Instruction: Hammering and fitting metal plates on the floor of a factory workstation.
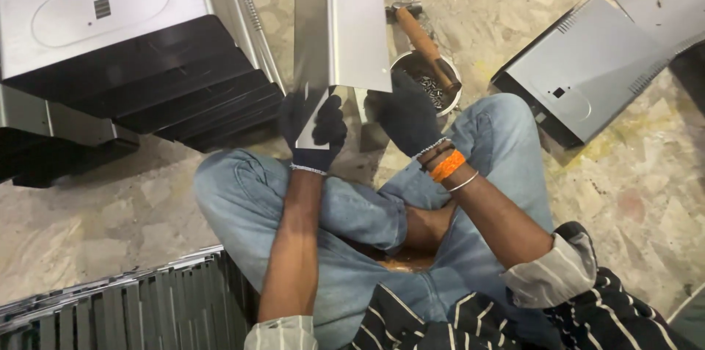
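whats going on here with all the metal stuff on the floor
A person sits cross-legged on a stone floor wearing dark gloves. Both hands grip the near end of a bent metal sheet: the left hand on its left corner, the right hand on its right edge. Just beyond the right hand sits a small bowl of screws with a wooden-handled hammer resting across it. Metal casings lie around, stacked at the left.
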